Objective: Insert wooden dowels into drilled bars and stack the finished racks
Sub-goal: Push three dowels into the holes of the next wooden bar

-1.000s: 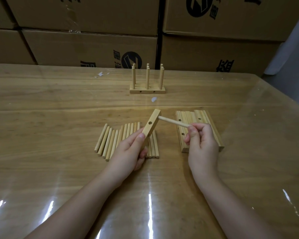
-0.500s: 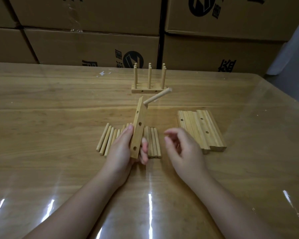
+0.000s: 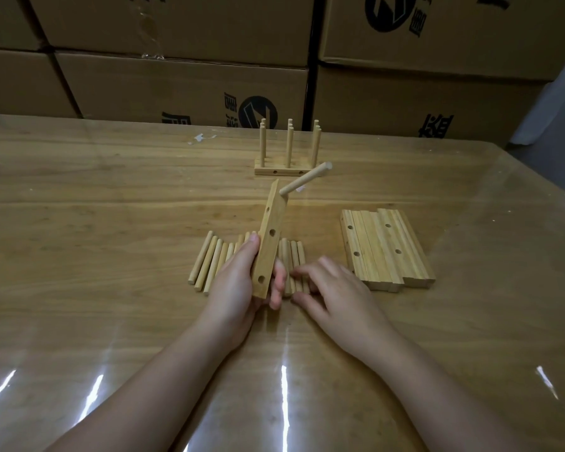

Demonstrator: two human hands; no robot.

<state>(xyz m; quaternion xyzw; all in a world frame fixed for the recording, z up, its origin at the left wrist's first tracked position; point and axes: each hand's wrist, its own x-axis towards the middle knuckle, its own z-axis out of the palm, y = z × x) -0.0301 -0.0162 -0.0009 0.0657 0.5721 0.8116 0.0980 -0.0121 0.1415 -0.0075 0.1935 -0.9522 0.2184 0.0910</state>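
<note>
Presently catalogued, left to right, on the bench (image 3: 95,223):

1. Loose dowels (image 3: 209,259). A row is laid flat, side by side and touching. Their long axes run away from the person and fan slightly leftward. The right end of the row is partly hidden behind both hands.

2. Left hand (image 3: 235,288). It is clenched round the lower end of the bar (image 3: 271,230), thumb on the left face, fingers wrapped behind.

3. Bar, in work. It is held clear of the bench above the dowel row. Its long axis is tilted up and away, with the drilled face turned rightward. Two holes on that face are seen unfilled, one at the middle and one near the grip.

4. Seated dowel (image 3: 304,182). It is fitted at the bar's top end and points right and away.

5. Finished racks (image 3: 268,171). They stand well beyond, pegs upright.

6. Right hand (image 3: 340,291). The fingers are loosely spread and nothing is seen held. The fingertips are placed over the rightmost loose dowels, though contact cannot be confirmed through the blur. This hand is judged the nearer and the only free one. The next dowel lies just ahead of it, end-on, and would need to be turned crosswise to meet a hole.

7. Spare bars (image 3: 388,249). These are laid flat in a pack, just right of that hand.
</note>
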